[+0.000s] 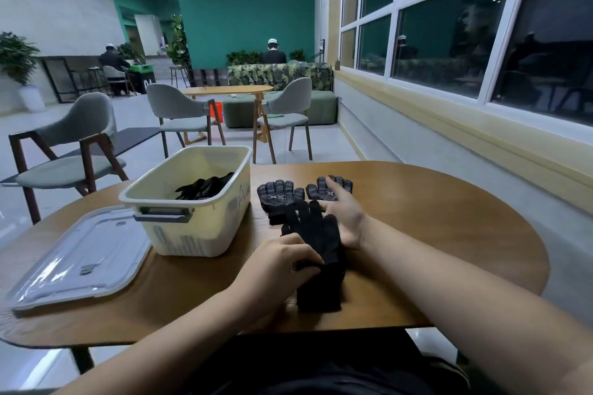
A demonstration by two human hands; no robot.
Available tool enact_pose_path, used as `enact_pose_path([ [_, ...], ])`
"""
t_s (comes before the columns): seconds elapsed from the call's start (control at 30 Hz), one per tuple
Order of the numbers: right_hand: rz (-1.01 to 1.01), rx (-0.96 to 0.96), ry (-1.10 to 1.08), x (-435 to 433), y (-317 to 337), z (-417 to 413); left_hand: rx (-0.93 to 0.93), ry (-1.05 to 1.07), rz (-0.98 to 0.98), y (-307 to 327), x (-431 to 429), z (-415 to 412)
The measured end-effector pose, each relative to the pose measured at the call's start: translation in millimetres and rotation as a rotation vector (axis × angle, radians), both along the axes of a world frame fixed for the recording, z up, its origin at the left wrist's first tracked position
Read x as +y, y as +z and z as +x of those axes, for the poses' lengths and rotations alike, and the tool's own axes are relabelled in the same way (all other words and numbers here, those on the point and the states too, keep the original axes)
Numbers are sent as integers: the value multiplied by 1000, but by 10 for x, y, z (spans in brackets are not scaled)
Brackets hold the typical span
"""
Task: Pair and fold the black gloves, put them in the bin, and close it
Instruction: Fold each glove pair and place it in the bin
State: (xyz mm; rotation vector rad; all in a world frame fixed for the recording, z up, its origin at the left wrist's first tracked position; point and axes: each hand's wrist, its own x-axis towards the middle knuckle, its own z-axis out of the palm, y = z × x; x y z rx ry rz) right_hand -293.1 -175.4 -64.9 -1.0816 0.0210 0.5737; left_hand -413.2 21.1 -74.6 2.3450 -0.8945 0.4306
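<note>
A black glove (316,247) lies lengthwise on the wooden table (433,234) in front of me. My left hand (282,261) grips its left edge near the cuff, fingers curled. My right hand (341,212) lies flat beside that glove, fingers stretched onto a dotted glove (330,191) farther back. Another dotted black glove (279,197) lies palm up just left of it. The cream bin (192,221) stands open at the left with several black gloves (205,187) inside. Its clear lid (80,253) lies flat on the table at far left.
Grey chairs (73,144) stand beyond the table's far left edge, and more chairs with a small table (227,91) sit farther back. Windows and a yellow sill run along the right. Two people sit far off in the room.
</note>
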Motion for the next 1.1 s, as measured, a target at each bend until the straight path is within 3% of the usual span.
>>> enact_pose_path([
  [0.47, -34, -54, -24, -20, -92, -28, 42, -38, 128, -181, -75, -211],
  [0.83, -68, -121, -69, 16, -101, 6, 104, -7, 101, -179, -55, -98],
  [0.97, -273, -329, -235, -10, -60, 21, 68, 35, 134, -242, -17, -58],
  [1.1, -703, -672, -316, -127, -50, -108, 77, 99, 255, -250, 23, -1],
])
